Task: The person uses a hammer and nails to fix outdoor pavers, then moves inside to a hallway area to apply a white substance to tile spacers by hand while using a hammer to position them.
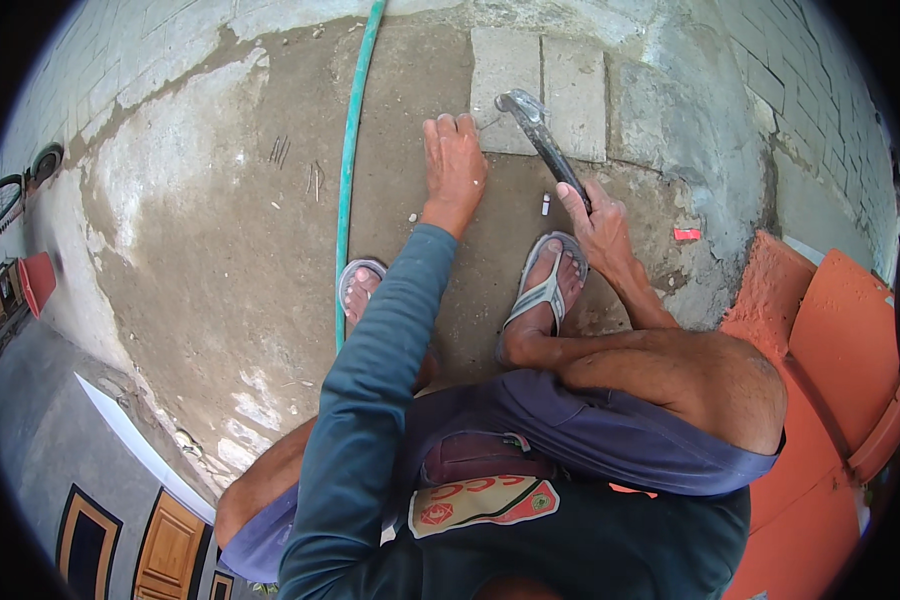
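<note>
My right hand point(602, 228) is closed round the black handle of a hammer point(550, 148). The hammer's metal head is over a pair of grey concrete slabs point(576, 110), tilted up and to the left. Just left of it, my left hand point(456, 165) has its fingers closed at the slabs' left edge. A thin, dark, nail-like piece of metal point(491, 123) shows between these fingertips and the hammer head; its far end is hard to make out.
A green hose point(351, 150) runs along the ground left of my left hand. Several thin nail-like pieces point(279, 150) lie beyond it. A small white object point(545, 205) and a red scrap point(687, 234) lie near my right hand. Orange sheets point(840, 340) stand at the right.
</note>
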The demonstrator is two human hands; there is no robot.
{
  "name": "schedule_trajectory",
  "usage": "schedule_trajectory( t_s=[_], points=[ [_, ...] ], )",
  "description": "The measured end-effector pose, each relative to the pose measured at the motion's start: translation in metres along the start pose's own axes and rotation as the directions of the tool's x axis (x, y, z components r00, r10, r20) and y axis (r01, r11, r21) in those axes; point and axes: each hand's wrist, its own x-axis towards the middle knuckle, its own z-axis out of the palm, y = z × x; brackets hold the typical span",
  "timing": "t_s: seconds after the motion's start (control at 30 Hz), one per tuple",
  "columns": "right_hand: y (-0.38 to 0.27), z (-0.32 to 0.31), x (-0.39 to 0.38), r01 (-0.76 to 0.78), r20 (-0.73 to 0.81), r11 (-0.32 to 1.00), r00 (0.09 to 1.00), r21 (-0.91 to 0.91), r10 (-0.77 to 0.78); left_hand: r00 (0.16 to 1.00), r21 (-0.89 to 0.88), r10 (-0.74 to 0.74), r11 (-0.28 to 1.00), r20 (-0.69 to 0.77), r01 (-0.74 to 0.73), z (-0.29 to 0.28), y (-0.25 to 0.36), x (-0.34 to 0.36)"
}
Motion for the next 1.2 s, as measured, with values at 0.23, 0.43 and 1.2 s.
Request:
schedule_trajectory(
  t_s=[0.23, 0.43, 1.2],
  points=[
    [0.005, 0.003, 0.001, -0.040, -0.021, 0.999, 0.999, -0.036, 0.039, 0.993, 0.129, 0.008, 0.991, 0.120, -0.024, -0.013, 0.007, 0.005],
    [0.010, -0.007, 0.001, -0.052, -0.027, 0.998, 0.998, 0.030, 0.053, 0.986, -0.043, -0.097, 0.995, -0.133, 0.092, -0.052, -0.046, 0.014],
    [0.001, 0.004, 0.007, -0.054, 0.030, 0.993, 0.998, 0.104, 0.051, 0.781, 0.023, -0.554, 0.812, -0.289, 0.584, -0.112, -0.146, -0.048]
  ],
)
